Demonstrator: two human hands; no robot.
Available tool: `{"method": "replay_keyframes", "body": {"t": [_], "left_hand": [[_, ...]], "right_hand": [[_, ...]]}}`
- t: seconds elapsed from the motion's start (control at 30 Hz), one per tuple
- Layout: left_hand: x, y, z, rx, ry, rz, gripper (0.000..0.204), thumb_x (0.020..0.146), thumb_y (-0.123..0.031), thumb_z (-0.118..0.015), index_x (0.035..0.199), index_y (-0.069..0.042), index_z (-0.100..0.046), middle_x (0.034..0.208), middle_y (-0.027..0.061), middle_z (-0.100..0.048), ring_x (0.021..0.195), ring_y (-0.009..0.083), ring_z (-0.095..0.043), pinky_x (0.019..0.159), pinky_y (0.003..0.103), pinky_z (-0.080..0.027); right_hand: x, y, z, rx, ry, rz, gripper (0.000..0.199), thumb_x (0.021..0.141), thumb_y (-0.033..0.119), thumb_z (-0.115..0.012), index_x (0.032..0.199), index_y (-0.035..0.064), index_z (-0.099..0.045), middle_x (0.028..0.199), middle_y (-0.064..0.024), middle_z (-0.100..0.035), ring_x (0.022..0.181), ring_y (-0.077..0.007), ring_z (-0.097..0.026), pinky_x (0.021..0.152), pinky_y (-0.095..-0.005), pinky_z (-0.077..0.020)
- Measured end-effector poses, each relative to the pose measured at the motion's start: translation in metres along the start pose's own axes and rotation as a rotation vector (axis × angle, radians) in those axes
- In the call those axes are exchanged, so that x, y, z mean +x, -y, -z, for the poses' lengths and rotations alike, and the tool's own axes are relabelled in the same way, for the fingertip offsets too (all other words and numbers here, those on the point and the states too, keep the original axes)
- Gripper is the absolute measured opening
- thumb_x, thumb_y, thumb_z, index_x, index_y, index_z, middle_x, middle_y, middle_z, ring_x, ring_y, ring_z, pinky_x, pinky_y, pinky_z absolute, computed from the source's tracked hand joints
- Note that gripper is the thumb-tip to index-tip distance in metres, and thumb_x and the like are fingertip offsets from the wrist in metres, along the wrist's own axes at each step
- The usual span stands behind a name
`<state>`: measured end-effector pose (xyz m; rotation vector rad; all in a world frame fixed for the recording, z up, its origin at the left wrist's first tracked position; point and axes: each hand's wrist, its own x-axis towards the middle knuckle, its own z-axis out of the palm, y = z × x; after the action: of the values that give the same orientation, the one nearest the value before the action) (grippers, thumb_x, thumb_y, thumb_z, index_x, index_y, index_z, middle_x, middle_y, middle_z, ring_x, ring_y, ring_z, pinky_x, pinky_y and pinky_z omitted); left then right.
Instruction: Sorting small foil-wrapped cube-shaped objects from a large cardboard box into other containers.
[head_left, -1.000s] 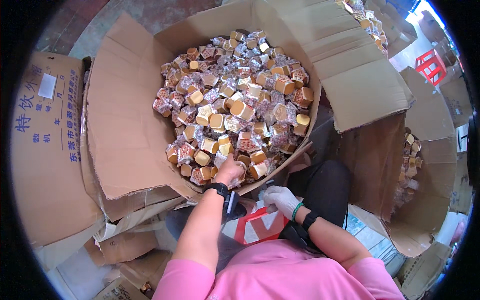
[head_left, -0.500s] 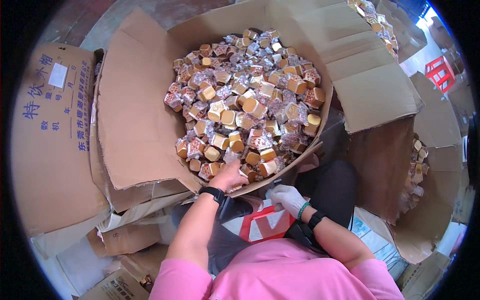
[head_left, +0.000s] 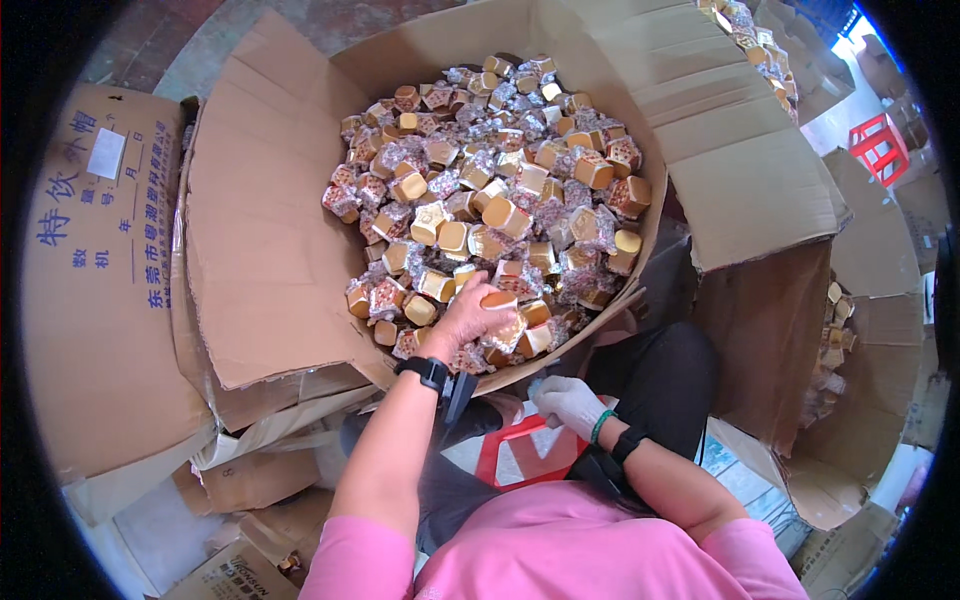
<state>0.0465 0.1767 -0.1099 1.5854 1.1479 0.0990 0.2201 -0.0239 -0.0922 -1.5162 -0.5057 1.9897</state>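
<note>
The cup [head_left: 497, 299] in the left hand [head_left: 470, 318] is small, with tan-gold sides and a pale orange top, lying on its side at the near edge of the heap. The left hand is bare, a black band at its wrist, and its fingers curl loosely round the cup, thumb on one side, fingertips on the other.

The right hand [head_left: 566, 403] wears a white glove, with a green band and a black band at the wrist. It rests low, just below the box rim, next to a red and white stool [head_left: 522, 452] in front of the lap. Its fingers are bent inward; whether they grip anything cannot be told.

The big box [head_left: 270, 250] stands open in front of the person, flaps folded outward, and is filled with a heap of cups [head_left: 480, 190] like the held one, some showing gold sides, others crinkled patterned foil lids, lying at all angles.

To the right, 1 more open box [head_left: 835, 340] holds a few of the same cups. At the left lies a flat carton [head_left: 90, 280] with blue print. Far right, a red stool [head_left: 878, 148] stands on the floor.
</note>
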Motion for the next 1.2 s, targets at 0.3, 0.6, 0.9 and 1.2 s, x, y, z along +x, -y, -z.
{"method": "replay_keyframes", "body": {"t": [0.3,0.6,0.9,1.2], "left_hand": [[0.023,-0.035,0.004,-0.512,0.137,0.233,0.053,0.078,-0.036,-0.074,0.12,-0.007,-0.058,0.103,-0.003,-0.059,0.096,0.0091,-0.051,0.086,0.026,-0.037],[0.027,-0.034,0.003,-0.504,0.146,0.254,0.057,0.08,-0.033,-0.071,0.126,-0.005,-0.054,0.109,-0.0004,-0.062,0.095,0.0088,-0.054,0.084,0.026,-0.041],[0.043,-0.025,-0.026,-0.365,0.055,0.051,0.049,0.079,-0.037,-0.072,0.115,-0.006,-0.06,0.102,-0.0022,-0.056,0.093,0.0101,-0.053,0.084,0.026,-0.042],[0.019,-0.022,-0.038,-0.49,-0.151,0.052,0.038,0.078,-0.038,-0.072,0.096,-0.004,-0.066,0.091,0.003,-0.059,0.083,0.0149,-0.057,0.076,0.027,-0.045]], "right_hand": [[-0.006,0.01,0.002,-0.045,0.043,-0.02,0.013,0.078,0.012,-0.056,0.08,-0.0004,-0.06,0.067,-0.0031,-0.054,0.055,-0.0114,-0.052,0.052,-0.026,-0.044],[0.006,0.003,0.002,-0.139,0.105,0.072,0.02,0.081,0.017,-0.052,0.083,0.0008,-0.062,0.071,-0.0059,-0.059,0.064,-0.0164,-0.055,0.059,-0.0297,-0.0459],[0.004,0.007,0.001,-0.203,0.078,0.093,0.017,0.083,0.016,-0.051,0.081,0.0017,-0.061,0.071,-0.0071,-0.058,0.062,-0.0164,-0.055,0.058,-0.0296,-0.0462],[-0.007,0.017,0.001,-0.084,0.126,0.002,0.024,0.083,0.024,-0.055,0.077,0.0021,-0.061,0.069,-0.0048,-0.06,0.063,-0.016,-0.058,0.058,-0.0298,-0.0475]]}}
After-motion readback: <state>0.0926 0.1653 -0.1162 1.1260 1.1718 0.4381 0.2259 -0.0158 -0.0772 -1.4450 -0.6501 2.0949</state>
